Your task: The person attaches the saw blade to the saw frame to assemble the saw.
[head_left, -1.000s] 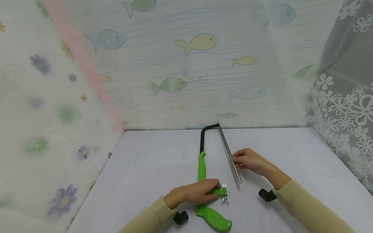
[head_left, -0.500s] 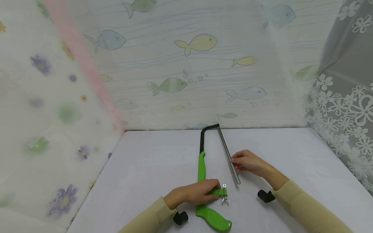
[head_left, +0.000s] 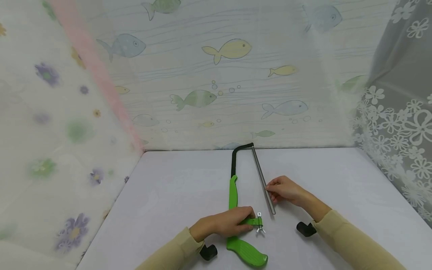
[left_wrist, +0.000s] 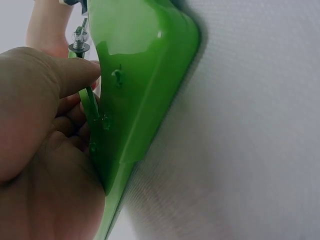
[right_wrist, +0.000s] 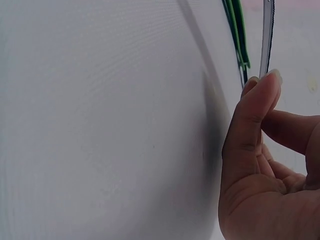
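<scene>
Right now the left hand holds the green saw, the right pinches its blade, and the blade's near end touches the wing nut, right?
Not quite: in the head view, the near end of the blade is apart from the wing nut. The left hand holds the saw, and the right hand pinches the blade.

Saw frame (head_left: 233,193) on table (head_left: 168,187) before you, your left hand (head_left: 227,222) on frame, blade (head_left: 258,168) right of frame, far end at frame tip (head_left: 251,144), near end right of wing nut (head_left: 260,230), your right hand (head_left: 285,190) at blade's right, backdrop (head_left: 216,78) behind table
</scene>
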The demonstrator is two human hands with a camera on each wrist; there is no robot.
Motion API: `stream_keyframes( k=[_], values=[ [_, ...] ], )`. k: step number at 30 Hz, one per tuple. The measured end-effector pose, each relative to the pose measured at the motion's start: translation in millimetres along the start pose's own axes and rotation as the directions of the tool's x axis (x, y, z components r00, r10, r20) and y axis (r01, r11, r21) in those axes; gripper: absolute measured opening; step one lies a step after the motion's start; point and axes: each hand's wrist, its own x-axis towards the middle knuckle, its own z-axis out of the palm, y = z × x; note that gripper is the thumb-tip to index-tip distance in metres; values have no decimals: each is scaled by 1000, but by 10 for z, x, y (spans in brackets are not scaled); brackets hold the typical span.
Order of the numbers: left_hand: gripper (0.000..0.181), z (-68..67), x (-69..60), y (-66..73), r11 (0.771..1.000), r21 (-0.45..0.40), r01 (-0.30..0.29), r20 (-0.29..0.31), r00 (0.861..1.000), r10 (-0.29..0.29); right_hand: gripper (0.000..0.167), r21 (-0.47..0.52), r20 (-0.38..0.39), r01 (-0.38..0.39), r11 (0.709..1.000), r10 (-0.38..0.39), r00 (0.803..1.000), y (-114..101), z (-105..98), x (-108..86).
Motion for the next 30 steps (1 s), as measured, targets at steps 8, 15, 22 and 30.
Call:
stream_keyframes(
  k=[8,15,22,30],
  values=[
    [15,-7,3,-18,1000,-3,4,4,1000,-4,20,5,-18,-7,1000,7,1000,6,64,31],
    [15,-1,2,-29,1000,-5,8,1,1000,-8,24,13,-12,7,1000,-7,1000,35,120,57],
    [15,12,7,-28,1000,-3,5,-4,1000,-5,24,22,4,20,1000,-21,1000,-2,169,44],
    [14,13,14,-29,1000,2,-1,-2,1000,1,24,45,-8,0,999,0,1000,-25,215,66]
  ],
)
